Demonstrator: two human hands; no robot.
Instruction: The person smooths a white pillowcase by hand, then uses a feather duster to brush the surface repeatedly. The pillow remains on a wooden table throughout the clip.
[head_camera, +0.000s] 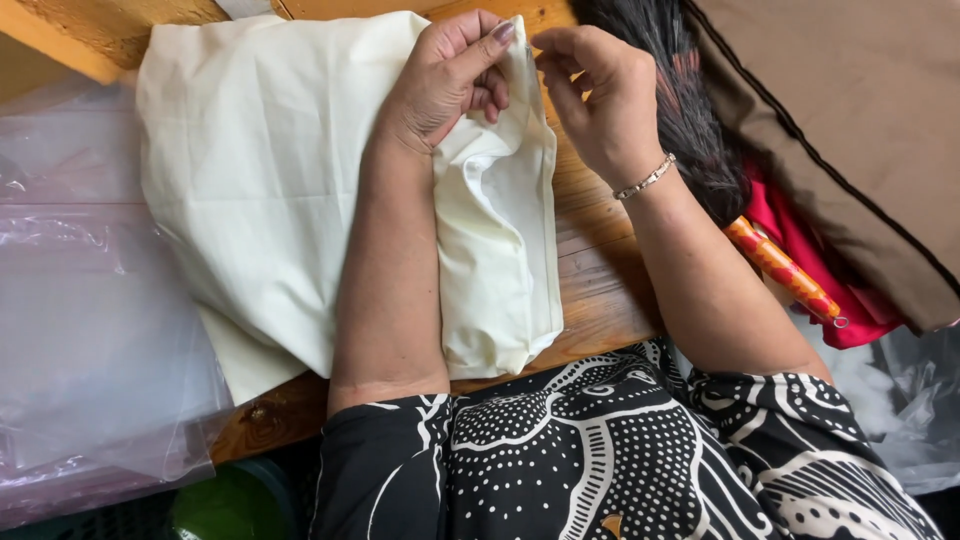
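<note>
A cream cloth (260, 170) lies spread over a wooden table (600, 280), with a folded, bunched part of it on its right side. My left hand (445, 80) rests on the cloth near its far edge and pinches a fold between thumb and fingers. My right hand (600, 95), with a thin bracelet at the wrist, pinches the same far edge of the cloth just to the right. Both forearms lie across the table toward the far side.
Clear plastic bags (90, 330) cover the left side. A black feather duster (690, 110) with an orange patterned handle (785, 270) lies at the right, beside red cloth (800, 240) and brown fabric (860, 130). A green object (225, 505) sits below the table edge.
</note>
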